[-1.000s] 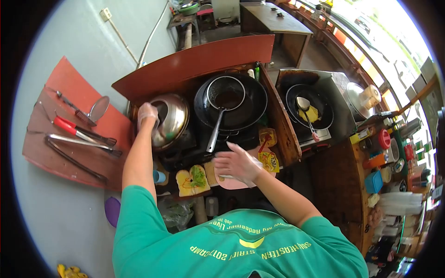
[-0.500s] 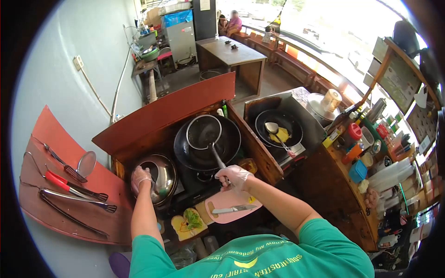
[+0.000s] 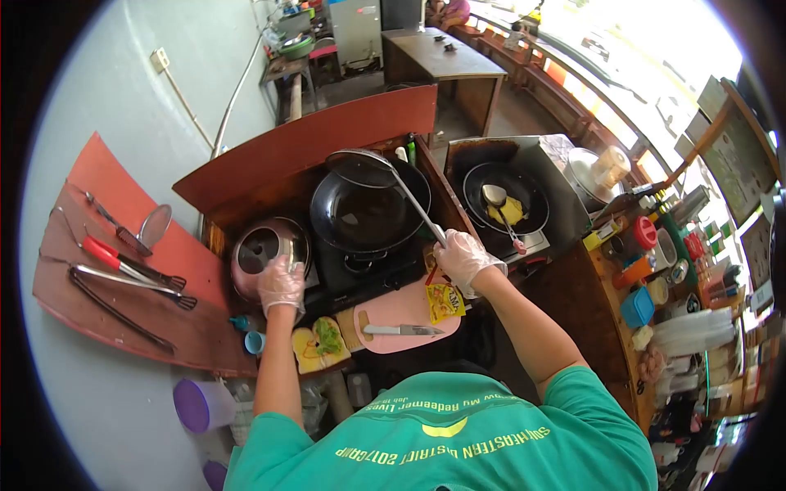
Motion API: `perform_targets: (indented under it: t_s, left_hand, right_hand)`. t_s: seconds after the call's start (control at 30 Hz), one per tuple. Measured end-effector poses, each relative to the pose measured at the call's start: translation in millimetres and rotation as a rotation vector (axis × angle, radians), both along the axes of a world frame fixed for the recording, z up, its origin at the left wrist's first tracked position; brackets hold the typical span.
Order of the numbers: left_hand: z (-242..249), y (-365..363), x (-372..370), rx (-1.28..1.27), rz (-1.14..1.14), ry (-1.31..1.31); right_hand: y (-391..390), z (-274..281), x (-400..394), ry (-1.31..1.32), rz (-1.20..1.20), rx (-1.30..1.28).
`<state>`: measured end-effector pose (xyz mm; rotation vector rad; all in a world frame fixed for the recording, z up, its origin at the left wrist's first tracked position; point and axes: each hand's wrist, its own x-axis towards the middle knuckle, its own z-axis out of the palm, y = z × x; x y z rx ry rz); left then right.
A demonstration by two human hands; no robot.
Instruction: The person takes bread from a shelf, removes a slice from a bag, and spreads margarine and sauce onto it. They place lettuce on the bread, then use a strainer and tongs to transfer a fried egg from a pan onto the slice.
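Note:
My right hand point(image 3: 460, 260), in a clear plastic glove, grips the long handle of a round strainer point(image 3: 360, 168). The strainer's bowl is tilted over the far side of a black wok point(image 3: 348, 214) with dark liquid in it. My left hand point(image 3: 282, 286), gloved too, is at the near right side of a round shiny pot lid point(image 3: 246, 277) with a dark window. Its fingers reach upward, apart from each other, and seem to touch the lid. Near my right hand, a yellow packet point(image 3: 444, 303) and a knife point(image 3: 403, 330) lie on a pink cutting board point(image 3: 385, 309).
Bread with lettuce point(image 3: 327, 337) lies left of the board. A second wok point(image 3: 483, 184) on the right holds yellow food and a ladle point(image 3: 494, 196). Tongs point(image 3: 123, 260) and other utensils rest on the red panel at left. Jars and cups crowd the right counter.
My right hand moved right and nearer, tilting the strainer up at the wok's far side. My left hand shifted from the lid's left side to its near right. The view tipped down, showing the packet.

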<state>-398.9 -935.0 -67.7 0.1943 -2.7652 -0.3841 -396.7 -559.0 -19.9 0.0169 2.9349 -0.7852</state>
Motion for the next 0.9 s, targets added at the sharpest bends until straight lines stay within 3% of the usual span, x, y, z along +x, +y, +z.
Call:
perform_targets:
  t_s: [0.03, 0.07, 0.1, 0.17, 0.2, 0.3, 0.43, 0.5, 0.6, 0.7, 0.77, 0.9]
  left_hand:
    - [2, 23, 10, 0.052, -0.001, -0.037]
    - [-11, 40, 17, 0.107, -0.055, 0.062]
    - [-5, 67, 28, 0.178, -0.079, 0.055]
    - [4, 125, 44, 0.247, -0.101, 0.048]
    - [6, 156, 50, 0.285, -0.134, 0.046]
    - [25, 257, 61, 0.285, -0.267, 0.016]
    - [10, 384, 48, 0.242, -0.392, 0.057]
    - [3, 441, 33, -0.009, -0.412, -0.111]
    - [2, 511, 13, 0.051, -0.458, -0.356]
    - [-54, 549, -17, 0.026, -0.298, -0.310]
    - [-71, 556, -41, 0.180, -0.191, -0.397]
    - [-62, 546, -64, 0.318, -0.080, -0.468]
  right_hand:
    - [8, -4, -5, -0.034, -0.016, -0.088]
    - [21, -16, -15, -0.217, -0.016, -0.398]
    - [32, -37, -28, -0.224, 0.000, -0.397]
    - [65, -78, -46, -0.121, 0.397, -0.580]
    - [64, -9, -23, -0.576, -0.004, -1.018]
    - [108, 4, -27, -0.643, -0.078, -1.222]
    - [201, 16, -26, -0.559, -0.018, -1.243]
    - [249, 26, -21, -0.457, -0.019, -1.105]
    - [315, 10, -25, -0.415, -0.058, -1.113]
    - [364, -4, -29, -0.432, -0.115, -1.043]
    - [390, -12, -29, -0.444, -0.191, -0.932]
    - [422, -38, -28, -0.396, -0.243, -0.907]
